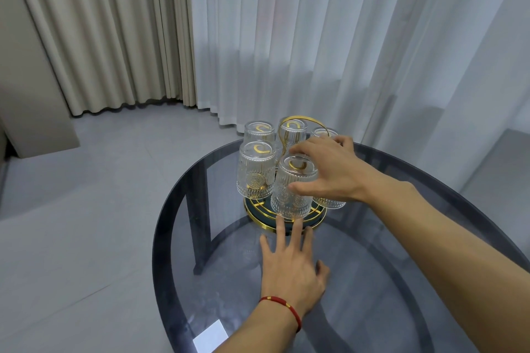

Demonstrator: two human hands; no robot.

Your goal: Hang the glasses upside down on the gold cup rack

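Note:
A gold cup rack (259, 219) with a dark round base and a looped handle stands on the smoked glass table (372, 281). Several ribbed clear glasses hang upside down on its posts. My right hand (329, 172) wraps the nearest glass (289, 195), thumb on its side and fingers over its upturned bottom. Another glass (255, 172) hangs to its left, two more (259, 130) behind, and one at the right is mostly hidden by my hand. My left hand (289, 264), with a red string bracelet, lies flat on the table, fingers spread, fingertips at the rack's base.
The round table's far edge lies just behind the rack, with white sheer curtains (344, 37) close beyond. Beige drapes (114, 37) hang at the left above grey floor tiles (86, 209). A bright reflection (210, 337) shows on the table's near side.

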